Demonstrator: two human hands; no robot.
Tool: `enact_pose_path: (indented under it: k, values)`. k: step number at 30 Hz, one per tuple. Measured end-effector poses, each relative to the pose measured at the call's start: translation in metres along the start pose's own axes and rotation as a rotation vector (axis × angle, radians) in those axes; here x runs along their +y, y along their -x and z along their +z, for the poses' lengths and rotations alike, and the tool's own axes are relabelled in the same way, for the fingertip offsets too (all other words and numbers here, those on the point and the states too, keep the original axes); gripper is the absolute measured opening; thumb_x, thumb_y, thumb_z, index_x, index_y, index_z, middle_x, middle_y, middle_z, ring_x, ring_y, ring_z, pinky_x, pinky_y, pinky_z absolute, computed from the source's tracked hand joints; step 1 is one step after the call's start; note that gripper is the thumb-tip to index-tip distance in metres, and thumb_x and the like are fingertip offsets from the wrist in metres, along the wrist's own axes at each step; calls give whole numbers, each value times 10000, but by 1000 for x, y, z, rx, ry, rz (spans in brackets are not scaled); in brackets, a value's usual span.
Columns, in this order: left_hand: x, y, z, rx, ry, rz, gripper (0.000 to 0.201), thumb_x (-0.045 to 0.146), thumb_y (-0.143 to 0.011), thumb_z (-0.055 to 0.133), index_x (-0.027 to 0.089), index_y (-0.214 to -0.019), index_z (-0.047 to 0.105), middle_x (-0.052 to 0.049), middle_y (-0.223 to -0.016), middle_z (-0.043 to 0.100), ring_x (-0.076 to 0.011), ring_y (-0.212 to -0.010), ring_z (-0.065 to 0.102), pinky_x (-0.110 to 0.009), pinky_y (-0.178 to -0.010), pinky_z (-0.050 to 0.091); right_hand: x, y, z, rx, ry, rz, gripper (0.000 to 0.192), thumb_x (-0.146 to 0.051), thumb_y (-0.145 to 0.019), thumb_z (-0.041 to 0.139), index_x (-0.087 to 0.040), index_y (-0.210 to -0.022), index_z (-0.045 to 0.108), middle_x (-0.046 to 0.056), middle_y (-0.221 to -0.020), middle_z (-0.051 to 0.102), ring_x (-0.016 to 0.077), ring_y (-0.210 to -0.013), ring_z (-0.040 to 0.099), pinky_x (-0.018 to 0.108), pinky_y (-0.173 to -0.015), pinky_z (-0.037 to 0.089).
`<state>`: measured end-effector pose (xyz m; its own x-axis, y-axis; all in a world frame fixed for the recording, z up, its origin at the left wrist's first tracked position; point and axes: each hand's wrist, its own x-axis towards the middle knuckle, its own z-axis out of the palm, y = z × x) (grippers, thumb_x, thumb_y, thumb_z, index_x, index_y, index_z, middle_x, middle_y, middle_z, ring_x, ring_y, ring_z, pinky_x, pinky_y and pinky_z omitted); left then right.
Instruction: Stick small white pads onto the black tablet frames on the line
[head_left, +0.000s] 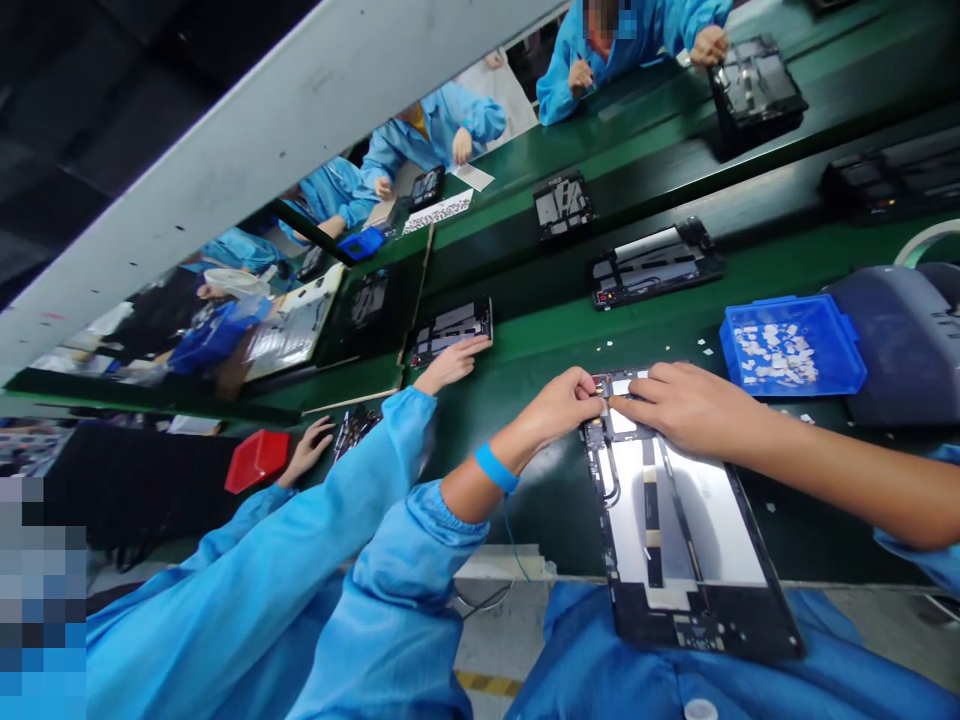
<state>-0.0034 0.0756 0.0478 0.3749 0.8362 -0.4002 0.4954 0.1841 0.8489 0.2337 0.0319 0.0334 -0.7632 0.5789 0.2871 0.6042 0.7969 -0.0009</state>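
An opened tablet [712, 520], its silvery inside facing up, lies tilted across the bench edge and over my lap. My left hand [562, 408], with a blue wrist strap [496, 468], is at the tablet's upper left corner. Its thumb and finger are pinched together near small connectors; whatever is between them is too small to make out. Across the tablet's top end rests my right hand [686, 405]. Its fingers are bent close together, their tips almost meeting my left fingertips, and anything they grip is hidden.
A blue tray [795, 345] of small white pieces stands beyond my right forearm, beside a dark grey machine [896, 335]. More opened tablets [656, 262] lie along the green bench. At left, a co-worker's hand [454, 365] touches another tablet [452, 330]. A red bin [257, 460] is farther left.
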Motion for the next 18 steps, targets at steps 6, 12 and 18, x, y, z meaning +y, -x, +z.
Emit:
enact_pose_path:
  k: [6, 12, 18]
  values:
    - [-1, 17, 7, 89, -101, 86, 297, 127, -753, 728, 190, -981, 548, 25, -913, 553, -118, -794, 514, -250, -717, 423, 0, 5, -7, 63, -59, 67, 382, -118, -1013, 503, -183, -1338, 694, 120, -1101, 745, 261, -924, 603, 395, -811, 437]
    - [-22, 99, 20, 295, -215, 80, 505, 315, -924, 656, 176, -1386, 508, -114, -1261, 560, -225, -1090, 567, -399, -1002, 501, -29, 86, -22, 178, -245, 637, 344, -365, -1060, 487, -215, -1261, 721, 129, -1124, 792, 324, -987, 741, 481, -837, 578]
    - [-34, 160, 58, 95, -189, 204, 615, 369, -1017, 561, 254, -1604, 419, -142, -1512, 520, -310, -1438, 452, -483, -1244, 367, -93, 98, -39, -1, -479, 664, 620, -389, -1013, 537, -206, -1598, 442, 139, -1132, 776, 309, -903, 768, 457, -750, 631]
